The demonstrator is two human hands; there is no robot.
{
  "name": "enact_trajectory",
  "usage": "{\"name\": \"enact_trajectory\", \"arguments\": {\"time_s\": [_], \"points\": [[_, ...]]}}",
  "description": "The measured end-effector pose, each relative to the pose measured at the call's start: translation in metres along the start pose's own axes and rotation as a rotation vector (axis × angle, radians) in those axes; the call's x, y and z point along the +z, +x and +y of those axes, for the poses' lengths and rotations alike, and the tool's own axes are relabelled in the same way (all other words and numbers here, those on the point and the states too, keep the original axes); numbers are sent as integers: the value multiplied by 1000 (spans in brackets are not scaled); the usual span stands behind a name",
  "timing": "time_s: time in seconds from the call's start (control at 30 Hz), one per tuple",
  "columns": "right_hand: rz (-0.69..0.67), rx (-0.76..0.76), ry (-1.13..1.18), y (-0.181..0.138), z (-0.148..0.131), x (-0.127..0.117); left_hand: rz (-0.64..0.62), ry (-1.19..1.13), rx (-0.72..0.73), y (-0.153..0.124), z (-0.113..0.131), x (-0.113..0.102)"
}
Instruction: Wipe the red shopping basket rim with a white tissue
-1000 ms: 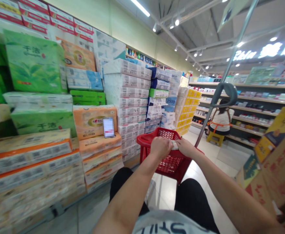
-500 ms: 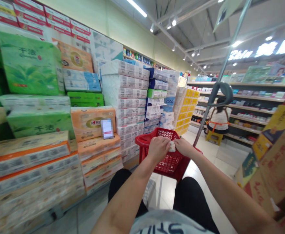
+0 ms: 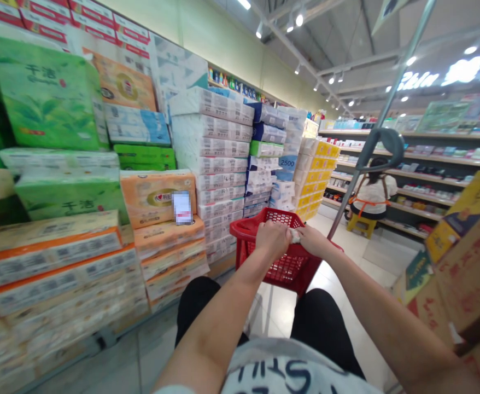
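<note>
My left hand point(image 3: 273, 238) and my right hand point(image 3: 314, 241) meet in front of me, fingers closed, with a small white crumpled piece point(image 3: 294, 236) between them. It looks like paper or tissue, but its kind is not clear. Just beyond and below is a red plastic shopping basket point(image 3: 283, 273) with holes in its walls. My hands are over its near rim; I cannot tell whether they touch it. The inside of the basket is mostly hidden by my hands.
A metal pole point(image 3: 346, 202) with a grey handle point(image 3: 381, 150) rises beside the basket. Stacked tissue packs point(image 3: 158, 200) line the left, cardboard boxes point(image 3: 469, 273) the right. Farther off, a person point(image 3: 371, 194) sits on a yellow stool point(image 3: 360, 224) before shelves.
The view has shifted slightly, and the basket and my hands sit a little farther right and higher in it. My hands still hold the white piece together.
</note>
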State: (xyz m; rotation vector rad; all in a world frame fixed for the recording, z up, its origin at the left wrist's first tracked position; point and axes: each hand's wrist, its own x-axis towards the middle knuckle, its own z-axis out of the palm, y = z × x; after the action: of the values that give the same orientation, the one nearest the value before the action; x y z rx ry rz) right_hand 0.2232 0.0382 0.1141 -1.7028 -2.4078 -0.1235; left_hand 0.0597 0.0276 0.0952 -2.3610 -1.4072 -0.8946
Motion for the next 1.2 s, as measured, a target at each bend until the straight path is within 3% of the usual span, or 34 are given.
{"name": "enact_trajectory", "arguments": {"time_s": [0.1,0.2,0.33,0.47,0.53,0.63,0.73,0.83,0.93,1.2], "points": [[11,-78,-95,2,2,2,61,-71,145,-16,-7,-5],[-2,-163,-186,6,4,5,76,-111,190,-21,-12,-9],[-26,-153,-115,9,6,7,-47,-13,64,-4,-6,-10],[-21,6,66,6,7,7,-197,91,-73,17,5,-8],[-16,43,63,4,8,6,-140,78,-55,17,6,-6],[-10,22,3,1,10,6,-6,12,100,5,3,-2],[-9,-57,-99,-1,11,5,99,-68,241,-14,-5,2],[-26,-142,-207,1,9,5,185,-122,286,-26,-9,6],[-29,-157,-232,5,7,5,173,-103,191,-24,-8,5],[-27,-36,-41,6,3,2,-80,31,-99,12,-4,-4]]}}
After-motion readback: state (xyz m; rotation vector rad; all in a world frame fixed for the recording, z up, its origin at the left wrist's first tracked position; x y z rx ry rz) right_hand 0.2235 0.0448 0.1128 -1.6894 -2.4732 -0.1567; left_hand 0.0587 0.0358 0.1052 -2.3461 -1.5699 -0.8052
